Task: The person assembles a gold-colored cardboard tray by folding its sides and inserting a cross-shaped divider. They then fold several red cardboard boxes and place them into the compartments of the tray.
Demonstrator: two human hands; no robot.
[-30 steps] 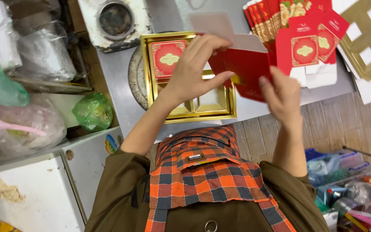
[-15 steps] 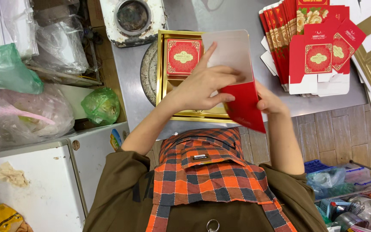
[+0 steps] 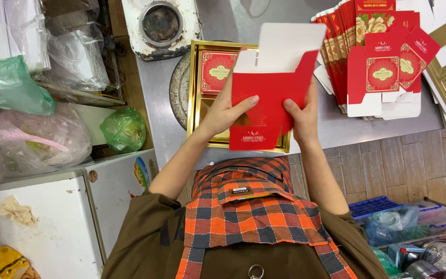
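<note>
Here, both hands grip 1 red carton sleeve (image 3: 268, 101) above the tabletop (image 3: 336, 129). The left hand (image 3: 226, 108) clasps its left edge, the right hand (image 3: 300, 116) its right edge. Its long axis runs away from the person, the white open flaps pointing to the far side, a gold-printed end nearest the body. Under the hands lies a gold tray (image 3: 194, 93) holding 1 red square box (image 3: 217, 71). Right of the right hand sits a stack of flat red cartons (image 3: 375, 57).

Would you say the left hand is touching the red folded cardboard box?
Touching: the head view shows the left hand pressed flat against the red folded cardboard box.
</note>
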